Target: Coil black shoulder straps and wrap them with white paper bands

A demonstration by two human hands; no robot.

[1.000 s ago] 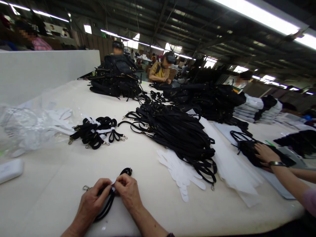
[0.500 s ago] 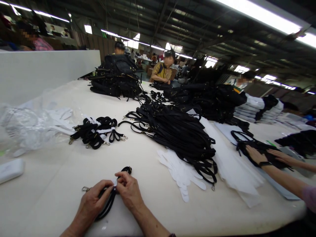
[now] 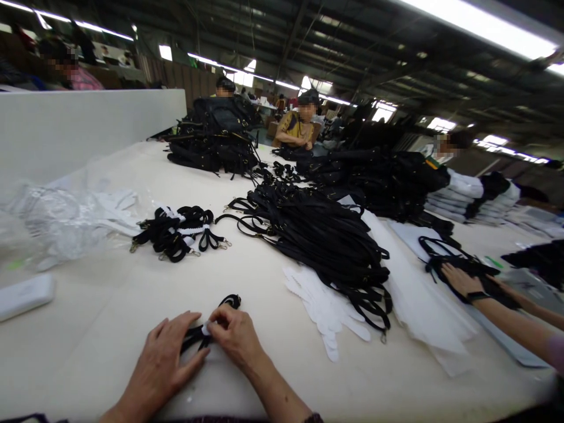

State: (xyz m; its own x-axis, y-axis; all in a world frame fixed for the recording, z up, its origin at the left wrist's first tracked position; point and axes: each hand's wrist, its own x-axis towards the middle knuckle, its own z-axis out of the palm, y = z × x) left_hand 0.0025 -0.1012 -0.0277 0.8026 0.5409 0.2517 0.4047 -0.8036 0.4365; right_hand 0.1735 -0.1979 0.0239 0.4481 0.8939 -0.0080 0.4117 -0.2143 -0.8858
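Note:
A folded black strap (image 3: 230,301) lies on the table near its front edge, with a small white strip (image 3: 205,329) around its middle. My right hand (image 3: 235,339) pinches the white strip between thumb and fingers. Over the strap's left part rests my left hand (image 3: 165,355), its fingers spread and its thumb near the strap. The strap's lower end is hidden beneath that hand. Farther left lies a bunch of bundled black straps (image 3: 176,232) with white strips and metal clasps. A large heap of loose black straps (image 3: 308,229) covers the middle of the table.
White paper strips (image 3: 328,314) lie right of my hands. A clear plastic bag (image 3: 57,223) and a white box (image 3: 26,295) are at left. At right, a co-worker's hands (image 3: 462,281) touch a black bag. Black bags (image 3: 211,138) are piled behind; another person (image 3: 297,126) is beyond.
My left hand has let its pinch go and spread its fingers over the strap. My right hand stays at the white strip. The whole view has shifted slightly.

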